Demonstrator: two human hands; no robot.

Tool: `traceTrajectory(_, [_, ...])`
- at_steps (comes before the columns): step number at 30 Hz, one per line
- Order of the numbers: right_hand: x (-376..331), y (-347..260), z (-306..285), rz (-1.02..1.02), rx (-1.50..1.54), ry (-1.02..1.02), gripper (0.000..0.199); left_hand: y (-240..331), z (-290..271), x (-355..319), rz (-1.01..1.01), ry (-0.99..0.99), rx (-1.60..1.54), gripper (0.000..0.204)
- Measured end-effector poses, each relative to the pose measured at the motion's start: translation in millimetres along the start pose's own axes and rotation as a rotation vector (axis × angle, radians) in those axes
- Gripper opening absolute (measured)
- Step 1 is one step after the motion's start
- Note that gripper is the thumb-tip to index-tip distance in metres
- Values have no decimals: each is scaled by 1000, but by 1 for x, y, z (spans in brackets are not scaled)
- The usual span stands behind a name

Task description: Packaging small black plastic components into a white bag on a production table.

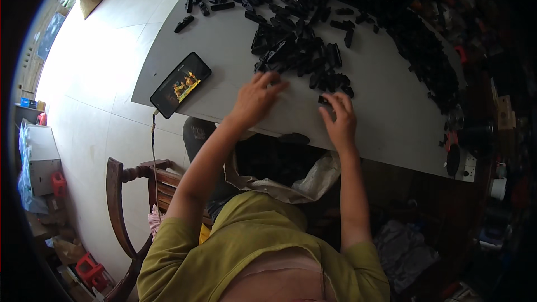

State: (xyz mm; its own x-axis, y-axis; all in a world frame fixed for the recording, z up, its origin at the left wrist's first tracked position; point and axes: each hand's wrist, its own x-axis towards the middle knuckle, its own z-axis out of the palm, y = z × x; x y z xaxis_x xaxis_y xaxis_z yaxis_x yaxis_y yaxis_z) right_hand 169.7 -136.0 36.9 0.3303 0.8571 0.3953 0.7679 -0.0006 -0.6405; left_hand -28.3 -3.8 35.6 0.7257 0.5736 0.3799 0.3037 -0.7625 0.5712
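A loose heap of small black plastic pieces [285, 50] lies on the white table [386, 117] in front of me. My left hand [257, 99] hovers at the heap's near edge, its fingers apart and slightly blurred, with nothing visible in them. To its right, my right hand [341, 118] bends its fingers over one small black plastic piece [323, 99], which shows at the fingertips. The thumb sits just below that piece. Under the table edge, an open whitish sack [321, 182] lies across my lap with dark contents, hard to make out.
A phone [180, 85] with a lit screen lies at the table's left, a cable hanging from it. More black pieces [430, 67] bank up along the right side. A wooden chair [120, 207] stands at left. Red-handled scissors [452, 151] are near the right corner.
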Motion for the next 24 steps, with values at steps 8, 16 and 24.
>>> traceTrajectory(8, [-12,18,13,108,122,-31,21,-4,25,6,169,-276,-19,27])
traceTrajectory(16, [-25,23,3,634,1272,37,24,10,24,4,139,73,-127,25])
traceTrajectory(24, [-17,-6,14,130,225,-132,25,0,18,-5,27,-121,-317,22])
